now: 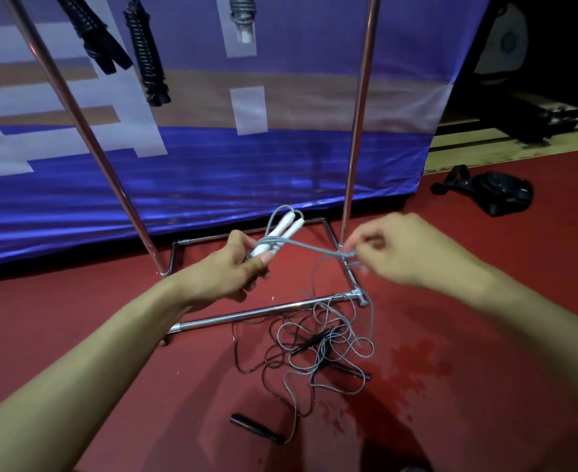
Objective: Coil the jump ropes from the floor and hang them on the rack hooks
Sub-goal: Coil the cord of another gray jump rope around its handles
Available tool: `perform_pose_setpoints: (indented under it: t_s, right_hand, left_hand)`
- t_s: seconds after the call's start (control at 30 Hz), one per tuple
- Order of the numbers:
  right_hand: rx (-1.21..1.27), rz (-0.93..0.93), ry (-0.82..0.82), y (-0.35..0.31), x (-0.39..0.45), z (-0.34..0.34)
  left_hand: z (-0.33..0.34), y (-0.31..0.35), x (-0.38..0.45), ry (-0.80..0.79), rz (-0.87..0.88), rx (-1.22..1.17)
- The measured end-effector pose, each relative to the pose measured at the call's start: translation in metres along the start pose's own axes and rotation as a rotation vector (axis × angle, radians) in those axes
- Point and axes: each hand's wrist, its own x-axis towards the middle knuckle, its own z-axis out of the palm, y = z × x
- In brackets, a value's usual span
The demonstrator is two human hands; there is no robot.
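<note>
Red floor [485, 318], left hand [233, 267] gripping the white handles [280, 233], right hand [393, 250] pinching the grey rope [314, 250]

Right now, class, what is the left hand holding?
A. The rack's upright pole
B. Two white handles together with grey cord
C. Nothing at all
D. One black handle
B: the left hand grips the two white handles side by side, grey cord running from them across to the right hand, which pinches it.
</note>
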Motion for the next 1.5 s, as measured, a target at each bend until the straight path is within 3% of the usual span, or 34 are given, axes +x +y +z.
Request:
perform_pose_setpoints:
  t_s: [0.1, 0.2, 0.27, 0.33, 0.43, 0.5, 0.57, 0.63, 0.67, 0.73, 0.83, 0.9, 1.03, 1.13, 1.23, 1.3, 1.43, 1.5]
  right_hand:
    - [-0.121, 0.004, -0.193, -0.004, -0.006, 0.009]
    - [-0.432, -0.082, -0.161, -0.009, -0.009, 0.017]
    - [-0.442, -0.186, -0.185, -0.007, -0.005, 0.026]
    - [-0.164, -0.223, -0.259, -0.001, 0.006, 0.040]
    - [0.371, -0.040, -0.360, 0.001, 0.019, 0.061]
    - [0.467, 0.002, -0.344, 0.001, 0.024, 0.068]
    - [0.286, -0.027, -0.301, 0.002, 0.023, 0.063]
    - [-0.071, -0.117, -0.134, 0.011, 0.024, 0.056]
    - [-0.130, -0.169, -0.037, 0.015, 0.025, 0.055]
    - [0.046, -0.237, 0.008, 0.018, 0.027, 0.055]
    - [0.576, -0.146, -0.363, 0.004, 0.022, 0.060]
    - [0.903, -0.068, -0.505, -0.002, 0.017, 0.060]
    - [1.208, -0.024, -0.451, -0.014, 0.015, 0.050]
    - [1.024, -0.111, -0.324, -0.016, 0.013, 0.053]
    - [0.610, -0.248, -0.336, -0.011, 0.009, 0.067]
    - [0.465, -0.251, -0.334, -0.010, 0.008, 0.071]
    - [0.476, -0.169, -0.284, -0.007, 0.011, 0.058]
    - [0.582, -0.174, -0.345, -0.004, 0.011, 0.051]
  left_hand:
    - [-0.003, -0.004, 0.002, 0.069, 0.052, 0.224]
    - [-0.002, -0.002, 0.003, 0.100, 0.129, 0.383]
    - [0.001, 0.004, 0.001, 0.076, 0.186, 0.422]
    - [0.006, 0.011, -0.002, 0.047, 0.235, 0.437]
    - [0.015, 0.020, -0.006, 0.025, 0.294, 0.435]
    - [0.016, 0.022, -0.007, 0.010, 0.325, 0.442]
    - [0.015, 0.022, -0.007, 0.002, 0.343, 0.443]
    - [0.011, 0.020, -0.007, 0.004, 0.340, 0.418]
    - [0.009, 0.020, -0.007, 0.006, 0.340, 0.407]
    - [0.008, 0.020, -0.008, -0.003, 0.346, 0.384]
    - [0.008, 0.025, -0.009, -0.032, 0.365, 0.338]
    - [0.005, 0.027, -0.008, -0.035, 0.363, 0.303]
    - [-0.006, 0.027, -0.007, -0.056, 0.296, 0.143]
    - [-0.006, 0.029, -0.009, -0.106, 0.227, -0.061]
    - [0.000, 0.028, -0.007, -0.120, 0.158, -0.184]
    - [-0.001, 0.026, -0.005, -0.174, 0.096, -0.289]
    - [-0.013, 0.021, -0.004, -0.268, 0.011, -0.376]
    - [-0.015, 0.020, -0.003, -0.332, -0.009, -0.418]
